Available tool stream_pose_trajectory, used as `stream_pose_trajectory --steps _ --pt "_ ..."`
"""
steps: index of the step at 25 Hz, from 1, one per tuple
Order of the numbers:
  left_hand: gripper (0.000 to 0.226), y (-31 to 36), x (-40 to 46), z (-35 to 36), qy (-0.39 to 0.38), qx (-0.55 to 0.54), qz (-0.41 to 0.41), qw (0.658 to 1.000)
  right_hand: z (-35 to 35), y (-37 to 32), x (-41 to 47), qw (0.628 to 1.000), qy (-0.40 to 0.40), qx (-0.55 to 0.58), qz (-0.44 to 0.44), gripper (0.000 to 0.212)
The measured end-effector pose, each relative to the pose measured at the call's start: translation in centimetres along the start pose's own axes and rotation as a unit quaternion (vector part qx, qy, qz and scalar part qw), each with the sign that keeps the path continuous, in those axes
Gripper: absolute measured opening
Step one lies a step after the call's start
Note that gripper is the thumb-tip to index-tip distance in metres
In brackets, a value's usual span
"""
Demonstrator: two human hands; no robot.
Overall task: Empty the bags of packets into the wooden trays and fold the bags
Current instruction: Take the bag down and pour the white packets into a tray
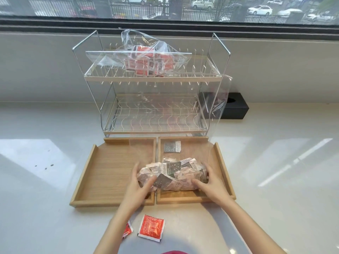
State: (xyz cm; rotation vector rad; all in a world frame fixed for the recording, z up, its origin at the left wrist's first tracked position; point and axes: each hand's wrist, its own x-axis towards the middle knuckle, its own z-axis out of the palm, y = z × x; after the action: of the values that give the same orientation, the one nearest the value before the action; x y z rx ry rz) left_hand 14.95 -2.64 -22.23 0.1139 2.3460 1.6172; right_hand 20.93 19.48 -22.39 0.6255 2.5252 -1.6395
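Note:
Two wooden trays lie side by side, the left tray (102, 173) bare and the right tray (222, 171) holding a bundle of grey and green packets (174, 176) that looks wrapped in clear plastic. My left hand (141, 184) grips the bundle's left end, over the divide between the trays. At the bundle's right end, my right hand (209, 182) grips it too. A sheet of clear bag (221, 99) rises from the right tray toward the rack's right side. One loose grey packet (172, 146) lies at the back of the right tray. A second clear bag of red packets (146, 59) sits on the rack's top shelf.
A two-shelf wire rack (152, 116) stands right behind the trays. One red packet (151, 229) lies on the white counter in front of the trays, and another red packet (127, 230) is partly under my left forearm. A black box (235, 108) sits behind the rack at the right.

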Motion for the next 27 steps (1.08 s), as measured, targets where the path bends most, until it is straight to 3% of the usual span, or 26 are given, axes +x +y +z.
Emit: stream_pose_trajectory --steps 5,8,11,16,21,23,25,27 --pt "0.064 -2.0 0.2 0.3 -0.006 0.009 -0.05 0.999 0.5 1.0 0.4 1.0 0.005 -0.003 0.026 0.061" --pt "0.043 -1.6 0.9 0.3 0.023 0.032 -0.1 0.994 0.7 0.9 0.7 1.0 0.006 0.017 0.022 0.04" --pt "0.026 -0.6 1.0 0.2 0.02 -0.045 -0.09 0.995 0.5 0.7 0.8 0.998 0.03 0.052 -0.003 0.025" --pt "0.026 1.5 1.0 -0.6 -0.034 -0.207 -0.052 0.976 -0.8 -0.2 0.3 0.988 0.09 0.116 -0.041 0.037" --pt "0.02 2.6 0.6 0.2 -0.006 -0.18 -0.035 0.983 -1.5 -0.5 -0.7 0.976 0.108 0.166 -0.088 0.044" --pt "0.026 2.7 0.4 0.8 0.025 -0.144 -0.034 0.989 -1.4 -0.6 -1.2 0.977 0.125 0.16 -0.06 0.03" --pt "0.028 2.8 0.2 1.2 0.033 -0.106 -0.033 0.993 -1.6 -0.3 -1.6 0.977 0.15 0.147 -0.03 0.044" --pt "0.027 2.9 0.0 1.4 -0.001 -0.112 -0.057 0.992 -2.1 0.3 -2.1 0.977 0.163 0.134 -0.007 0.039"
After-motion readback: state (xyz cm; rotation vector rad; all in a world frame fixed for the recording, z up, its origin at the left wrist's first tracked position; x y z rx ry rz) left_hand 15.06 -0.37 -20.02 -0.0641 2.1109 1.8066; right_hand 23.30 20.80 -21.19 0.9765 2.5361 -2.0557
